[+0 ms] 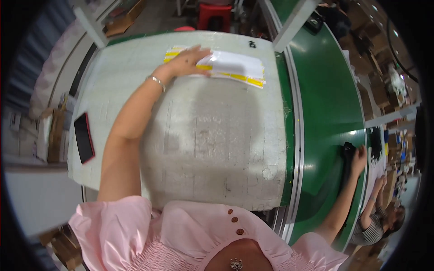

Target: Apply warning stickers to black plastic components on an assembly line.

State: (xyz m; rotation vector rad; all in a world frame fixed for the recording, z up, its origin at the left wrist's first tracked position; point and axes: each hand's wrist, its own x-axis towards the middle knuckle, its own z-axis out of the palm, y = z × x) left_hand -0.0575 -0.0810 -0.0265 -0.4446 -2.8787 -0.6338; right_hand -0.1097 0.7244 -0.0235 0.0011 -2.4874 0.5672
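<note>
My left hand [187,62] lies with its fingers spread on a stack of white sheets with yellow strips [239,67] at the far side of the pale worktable [122,90]. A bracelet circles that wrist. My right arm stretches out to the right over the green conveyor belt [321,99]. There my right hand [359,159] is beside a long black item [347,156] lying on the belt. What kind of item it is cannot be made out. The right fingers are too small and blurred to show whether they grip it.
A dark phone with a red edge [84,137] lies at the table's left side. White posts [294,25] rise at the far corners. Beyond the belt another person in a striped top [368,232] works beside cardboard boxes. A red stool [214,17] stands behind the table.
</note>
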